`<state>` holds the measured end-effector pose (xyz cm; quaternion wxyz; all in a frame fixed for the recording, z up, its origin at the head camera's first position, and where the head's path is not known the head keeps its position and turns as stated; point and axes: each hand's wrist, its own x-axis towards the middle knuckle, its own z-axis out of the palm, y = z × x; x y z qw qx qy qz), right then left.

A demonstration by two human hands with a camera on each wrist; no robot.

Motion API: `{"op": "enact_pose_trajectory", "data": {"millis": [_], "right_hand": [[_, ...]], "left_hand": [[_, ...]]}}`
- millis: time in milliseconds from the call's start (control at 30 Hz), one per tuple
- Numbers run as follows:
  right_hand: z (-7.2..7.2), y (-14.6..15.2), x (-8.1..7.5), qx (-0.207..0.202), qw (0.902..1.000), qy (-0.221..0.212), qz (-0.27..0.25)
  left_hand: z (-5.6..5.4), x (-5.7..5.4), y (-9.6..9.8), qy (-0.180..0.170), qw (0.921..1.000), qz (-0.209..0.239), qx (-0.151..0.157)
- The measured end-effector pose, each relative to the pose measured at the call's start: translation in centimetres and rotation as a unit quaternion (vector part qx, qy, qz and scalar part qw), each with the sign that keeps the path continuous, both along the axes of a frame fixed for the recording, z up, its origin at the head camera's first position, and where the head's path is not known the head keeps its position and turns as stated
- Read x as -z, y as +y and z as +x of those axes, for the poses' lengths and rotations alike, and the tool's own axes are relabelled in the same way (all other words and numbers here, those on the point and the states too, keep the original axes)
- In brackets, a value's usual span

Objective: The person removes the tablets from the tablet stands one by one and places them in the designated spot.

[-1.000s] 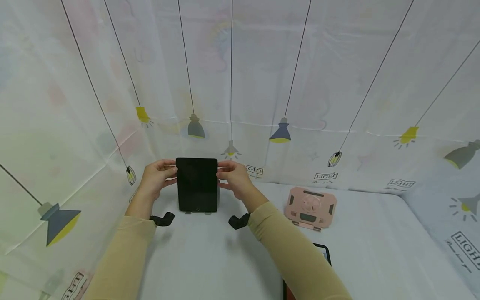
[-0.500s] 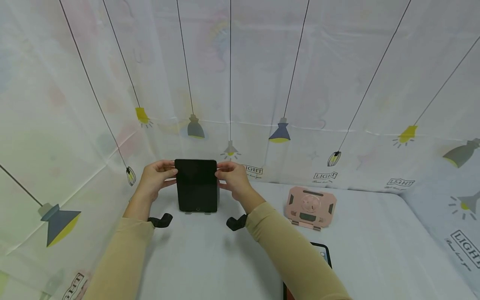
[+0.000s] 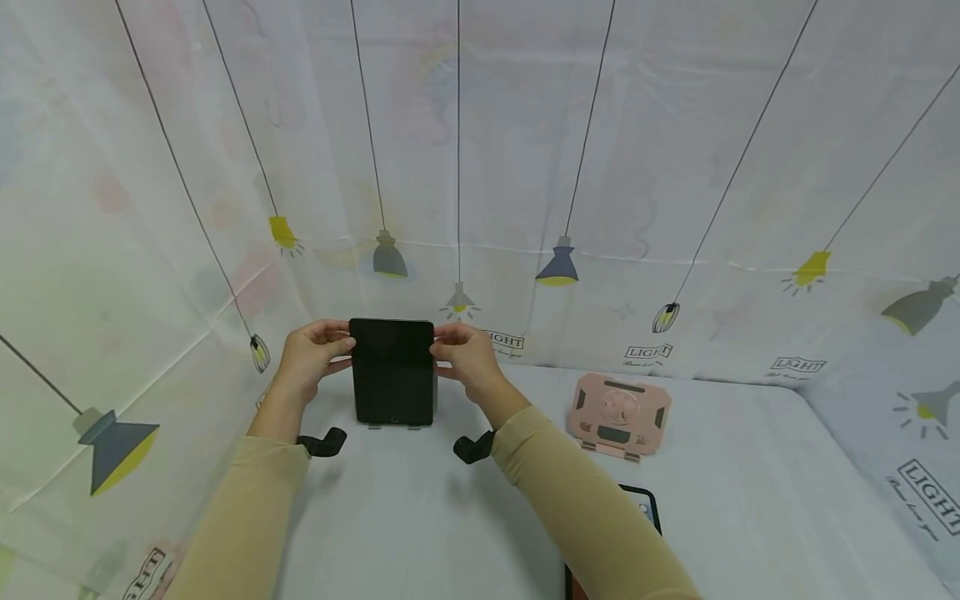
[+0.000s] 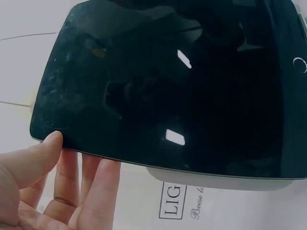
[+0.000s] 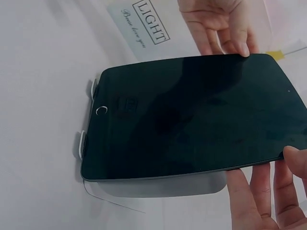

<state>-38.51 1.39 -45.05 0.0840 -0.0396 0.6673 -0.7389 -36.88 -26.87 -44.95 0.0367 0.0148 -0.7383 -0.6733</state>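
A black tablet [image 3: 393, 375] with a dark screen and a round home button stands upright, leaning back on a pale stand [image 5: 206, 187]. Two small lips [image 5: 82, 144] of the stand hold its bottom edge. My left hand [image 3: 311, 354] pinches the tablet's left edge near the top, thumb at the front rim and fingers behind. On the opposite edge, at about the same height, my right hand [image 3: 468, 354] pinches it likewise. Most of the stand is hidden behind the tablet.
To the right on the white tabletop [image 3: 750, 483] lies a pink stand [image 3: 621, 415] with dark pads. A black-rimmed flat device [image 3: 645, 500] is partly hidden under the right forearm. Behind rises a curtain [image 3: 495, 167] printed with lamps.
Over the first half second the tablet's top edge dips slightly and both hands shift a little with it. Since then they have stayed almost still.
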Motion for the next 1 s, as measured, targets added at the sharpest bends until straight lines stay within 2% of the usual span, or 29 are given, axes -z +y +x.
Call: {"op": "enact_pose_trajectory", "data": {"millis": [200, 533, 733, 1000], "right_hand": [[0.1, 0.1, 0.1, 0.005, 1.0, 0.002, -0.007], [0.2, 0.4, 0.0, 0.009, 0.9999, 0.007, -0.009], [0.5, 0.7, 0.1, 0.011, 0.9999, 0.004, -0.005], [0.9, 1.0, 0.5, -0.003, 1.0, 0.0, -0.005]], "left_hand": [[0.4, -0.6, 0.0, 0.009, 0.9999, 0.003, 0.01], [1.0, -1.6, 0.2, 0.008, 0.9996, -0.021, 0.016], [1.0, -1.3, 0.2, 0.002, 0.9993, -0.025, 0.029], [1.4, -0.8, 0.2, -0.019, 0.9989, -0.032, 0.028]]}}
